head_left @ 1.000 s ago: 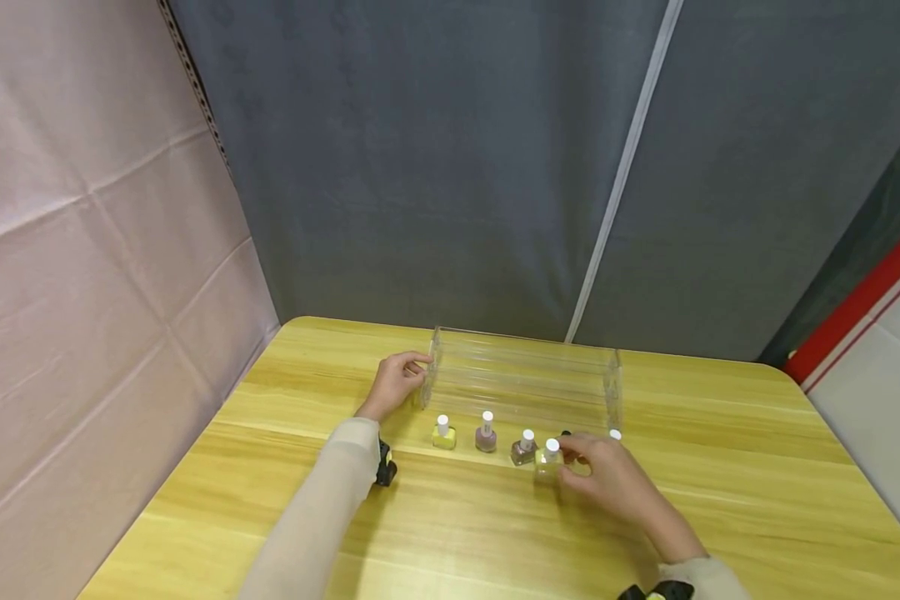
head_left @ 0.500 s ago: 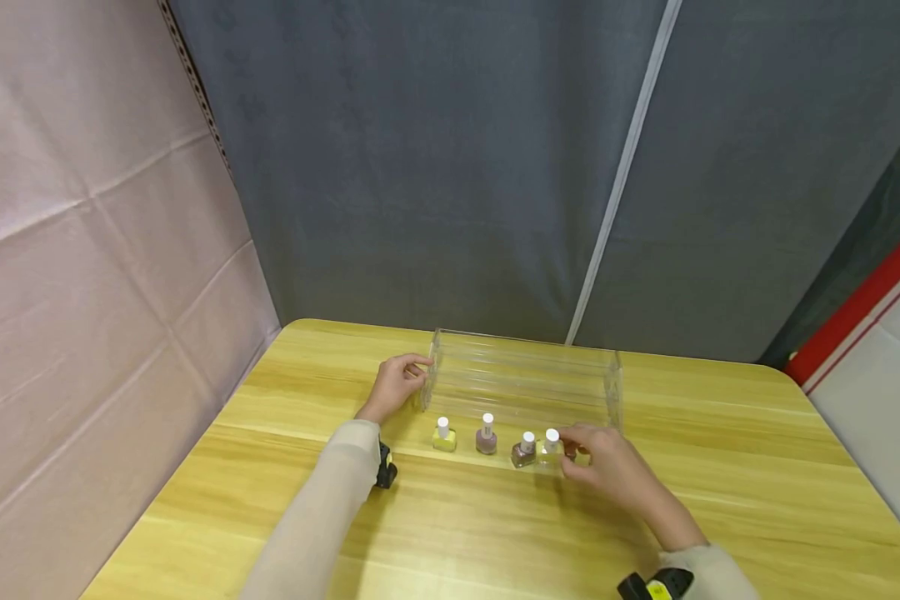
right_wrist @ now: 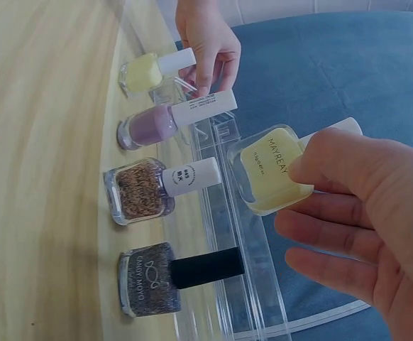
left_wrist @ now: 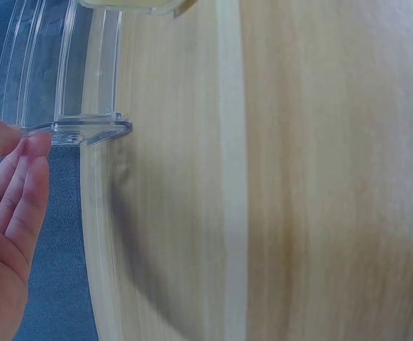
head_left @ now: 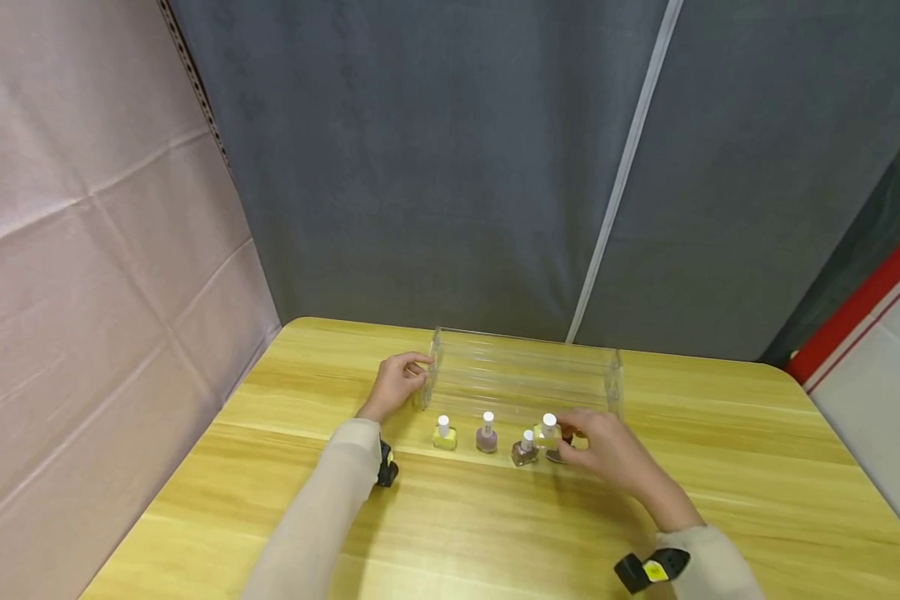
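On counter (head_left: 457,533), pinches clear rack (head_left: 527,385) at nine-o'clock end with left grip (head_left: 396,385), probably steadying; holds yellow bottle (right_wrist: 265,169) near cap (right_wrist: 347,128) with right grip (head_left: 602,443), likely freeing base.

Cream fabric sleeves (head_left: 311,508) at lower centre and lower right adjoin chunky black wrist-worn devices (head_left: 673,562) with yellow patches (head_left: 655,571).
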### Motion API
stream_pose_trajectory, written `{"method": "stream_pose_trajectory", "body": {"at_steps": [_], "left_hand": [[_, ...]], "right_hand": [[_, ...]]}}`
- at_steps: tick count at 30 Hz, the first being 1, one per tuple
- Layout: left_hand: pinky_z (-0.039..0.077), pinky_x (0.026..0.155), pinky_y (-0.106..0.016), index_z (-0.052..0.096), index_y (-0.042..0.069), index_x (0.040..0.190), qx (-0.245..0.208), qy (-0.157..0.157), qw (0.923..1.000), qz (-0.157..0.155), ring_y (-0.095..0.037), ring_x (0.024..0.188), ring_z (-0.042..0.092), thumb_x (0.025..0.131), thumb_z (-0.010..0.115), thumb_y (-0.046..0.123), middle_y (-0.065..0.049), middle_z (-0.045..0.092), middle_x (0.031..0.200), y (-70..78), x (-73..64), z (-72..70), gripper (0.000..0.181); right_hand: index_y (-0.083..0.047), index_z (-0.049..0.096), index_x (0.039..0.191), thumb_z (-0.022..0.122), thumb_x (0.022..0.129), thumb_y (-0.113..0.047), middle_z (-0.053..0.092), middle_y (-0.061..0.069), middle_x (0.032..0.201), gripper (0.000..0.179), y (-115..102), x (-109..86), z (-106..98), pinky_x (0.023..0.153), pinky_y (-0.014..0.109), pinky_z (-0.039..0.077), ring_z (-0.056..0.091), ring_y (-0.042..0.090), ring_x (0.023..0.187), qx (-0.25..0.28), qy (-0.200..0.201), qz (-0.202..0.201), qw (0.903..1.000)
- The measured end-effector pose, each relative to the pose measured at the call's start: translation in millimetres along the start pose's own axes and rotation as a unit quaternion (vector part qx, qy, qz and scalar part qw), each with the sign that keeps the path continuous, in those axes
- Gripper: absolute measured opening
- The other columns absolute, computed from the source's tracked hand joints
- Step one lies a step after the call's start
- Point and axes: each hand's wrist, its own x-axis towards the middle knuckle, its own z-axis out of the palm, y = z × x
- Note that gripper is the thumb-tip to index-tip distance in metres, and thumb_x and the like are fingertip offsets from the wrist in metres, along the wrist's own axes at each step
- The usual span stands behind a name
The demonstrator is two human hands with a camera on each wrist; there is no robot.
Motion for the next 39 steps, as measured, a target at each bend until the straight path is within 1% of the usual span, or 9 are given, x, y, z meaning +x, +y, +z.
{"method": "stream_pose_trajectory", "body": {"at_steps": [6, 10, 13, 17, 22, 26, 31, 35, 39], "left_hand": [[0.051, 0.06, -0.028, 0.068, 0.003, 0.108, 0.0, 0.0, 1.0, 0.0, -0.015, 0.067, 0.06, 0.085, 0.064, -0.002, -0.007, 0.064, 0.084, 0.6, -0.6, 0.8, 0.024], [0.051, 0.06, -0.028, 0.068, 0.003, 0.108, -0.001, 0.0, 1.0, 0.001, -0.016, 0.067, 0.06, 0.085, 0.064, -0.002, -0.007, 0.064, 0.083, 0.9, -0.5, 0.6, 0.025], [0.051, 0.059, -0.028, 0.068, 0.004, 0.109, -0.003, -0.002, 1.0, -0.004, -0.016, 0.066, 0.06, 0.085, 0.064, -0.001, -0.007, 0.064, 0.083, 1.2, -0.9, 0.2, 0.025], [0.05, 0.059, -0.028, 0.069, 0.006, 0.109, -0.009, -0.005, 0.9999, -0.012, -0.017, 0.067, 0.06, 0.085, 0.064, 0.0, -0.007, 0.064, 0.084, 0.1, -1.1, -0.1, 0.025], [0.051, 0.06, -0.028, 0.069, 0.007, 0.108, -0.018, -0.004, 0.9998, -0.008, -0.016, 0.067, 0.061, 0.085, 0.064, 0.0, -0.007, 0.064, 0.084, -2.4, -0.7, 0.6, 0.025], [0.051, 0.06, -0.028, 0.069, 0.007, 0.108, -0.024, -0.001, 0.9997, -0.006, -0.016, 0.067, 0.061, 0.085, 0.064, 0.0, -0.007, 0.064, 0.083, -3.1, -1.7, 0.4, 0.025], [0.051, 0.059, -0.027, 0.069, 0.006, 0.108, -0.027, -0.002, 0.9996, -0.006, -0.017, 0.066, 0.061, 0.085, 0.064, -0.001, -0.007, 0.064, 0.083, -4.6, -1.7, 1.2, 0.024], [0.051, 0.059, -0.027, 0.069, 0.005, 0.108, -0.027, -0.001, 0.9996, -0.008, -0.016, 0.065, 0.061, 0.085, 0.064, -0.001, -0.007, 0.064, 0.084, -5.7, -1.0, 2.6, 0.025], [0.051, 0.058, -0.027, 0.069, 0.005, 0.108, -0.029, -0.001, 0.9996, -0.006, -0.016, 0.064, 0.06, 0.085, 0.063, -0.002, -0.007, 0.064, 0.083, -4.8, -1.3, 3.4, 0.025]], "right_hand": [[-0.003, 0.069, 0.099, 0.068, 0.075, -0.005, 0.064, -0.003, 0.083, 0.023, -2, 3.2, -1, 0.064, 0.032, 0.053, 0.062, 0.014, 0.075, 0.005, -0.004, 0.007, 1.0], [-0.004, 0.069, 0.097, 0.068, 0.076, -0.004, 0.064, -0.004, 0.082, 0.021, -2, 5.7, -3, 0.064, 0.032, 0.053, 0.061, 0.015, 0.074, 0.004, -0.005, -0.005, 1.0], [-0.003, 0.068, 0.096, 0.067, 0.076, -0.003, 0.063, -0.003, 0.082, 0.02, -2, 8.4, -4, 0.064, 0.032, 0.052, 0.06, 0.016, 0.073, 0.001, -0.005, -0.016, 0.9999], [-0.003, 0.068, 0.099, 0.067, 0.077, -0.003, 0.064, -0.002, 0.083, 0.022, -2, 12.5, -7, 0.064, 0.032, 0.052, 0.061, 0.015, 0.075, -0.006, -0.009, -0.013, 0.9999], [-0.003, 0.068, 0.1, 0.066, 0.078, -0.004, 0.063, -0.002, 0.083, 0.022, -2, 18.6, -11, 0.066, 0.032, 0.052, 0.061, 0.015, 0.075, 0.003, -0.011, -0.01, 0.9999], [-0.001, 0.068, 0.099, 0.065, 0.078, -0.003, 0.062, -0.002, 0.082, 0.022, -2, 23.8, -14, 0.066, 0.032, 0.053, 0.062, 0.017, 0.075, 0.012, -0.011, -0.021, 0.9997], [0.001, 0.068, 0.101, 0.065, 0.078, -0.002, 0.063, -0.001, 0.081, 0.023, -1, 29.0, -17, 0.066, 0.031, 0.053, 0.061, 0.015, 0.074, 0.008, -0.014, -0.029, 0.9995], [0.001, 0.067, 0.102, 0.065, 0.078, -0.003, 0.063, -0.001, 0.082, 0.024, 0, 32.0, -19, 0.066, 0.031, 0.053, 0.061, 0.014, 0.075, 0.001, -0.02, -0.024, 0.9995], [0.002, 0.067, 0.101, 0.065, 0.077, -0.004, 0.062, -0.001, 0.081, 0.024, 1, 34.6, -19, 0.066, 0.032, 0.053, 0.061, 0.015, 0.075, -0.001, -0.016, -0.023, 0.9996]]}}
